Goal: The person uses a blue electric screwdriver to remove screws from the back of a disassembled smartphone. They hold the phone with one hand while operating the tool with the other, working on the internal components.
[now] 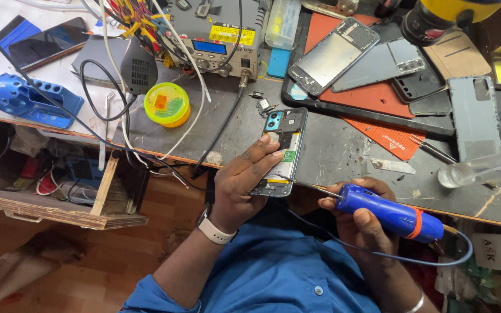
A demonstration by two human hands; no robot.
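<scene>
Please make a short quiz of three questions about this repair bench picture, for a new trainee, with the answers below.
1. True or false: the left hand rests on the opened phone.
2. Which tool does the right hand hold? A) tweezers B) blue electric screwdriver C) a brush
3. Fill in: the yellow-green round container stands to the ____ of the opened phone in the picture.

Key:
1. True; the fingers lie on its open back.
2. B; its thin tip points at the phone's lower part.
3. Left, near the white cables.
</scene>
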